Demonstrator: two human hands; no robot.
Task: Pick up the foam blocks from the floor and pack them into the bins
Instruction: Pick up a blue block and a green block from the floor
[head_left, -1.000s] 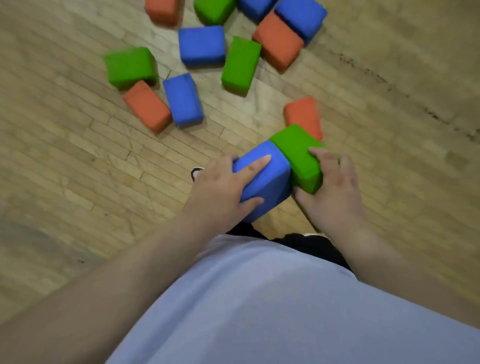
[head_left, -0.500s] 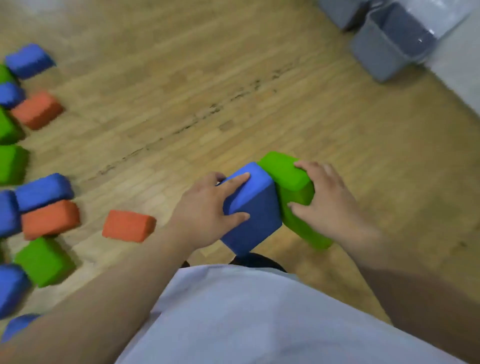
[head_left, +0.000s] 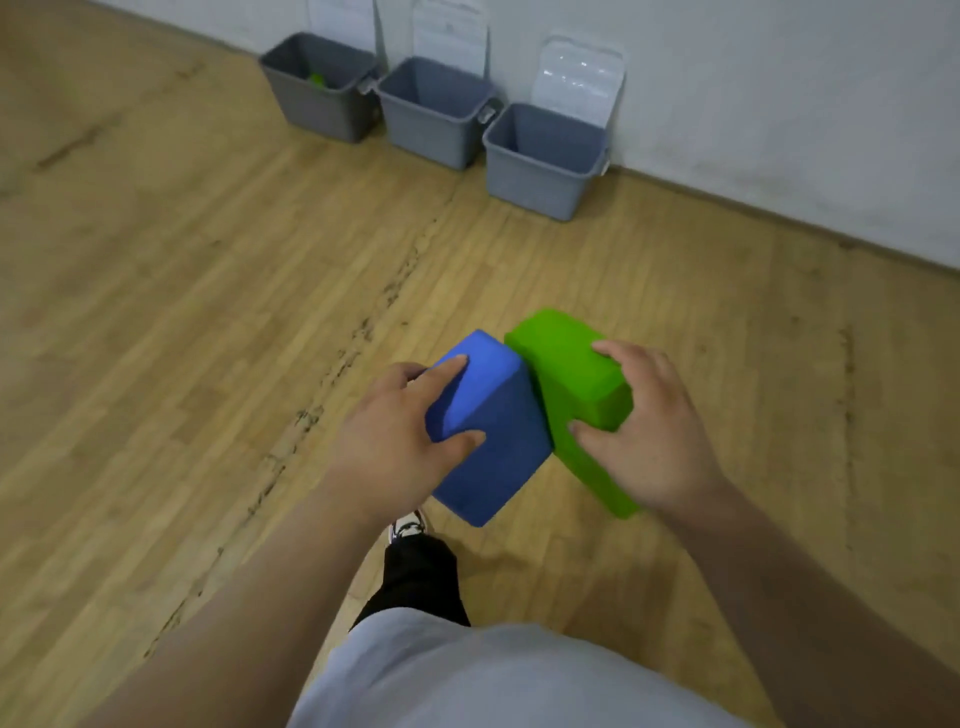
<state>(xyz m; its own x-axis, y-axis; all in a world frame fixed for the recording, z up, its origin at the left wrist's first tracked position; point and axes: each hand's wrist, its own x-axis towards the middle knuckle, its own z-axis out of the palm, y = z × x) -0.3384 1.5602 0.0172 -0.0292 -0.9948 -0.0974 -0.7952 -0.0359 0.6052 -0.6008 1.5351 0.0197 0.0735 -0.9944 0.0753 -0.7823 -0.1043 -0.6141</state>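
Note:
My left hand (head_left: 395, 441) grips a blue foam block (head_left: 493, 441) from its left side, fingers on top and thumb on the near face. My right hand (head_left: 649, 431) grips a green foam block (head_left: 566, 374) from the right. The two blocks touch side by side, carried in the air above the wooden floor. Three grey bins stand in a row against the white wall ahead: the left bin (head_left: 317, 111) shows something green inside, while the middle bin (head_left: 431, 122) and the right bin (head_left: 540, 166) show no contents from here.
Clear lids (head_left: 579, 78) lean on the wall behind the bins. Open wooden floor (head_left: 208, 312) lies between me and the bins, with a dark scuffed seam running across it. My leg and shoe (head_left: 410, 525) show below the blocks.
The view has turned from the scattered blocks on the floor to the wall and the three bins. Both hands keep the same hold on the blue and green blocks.

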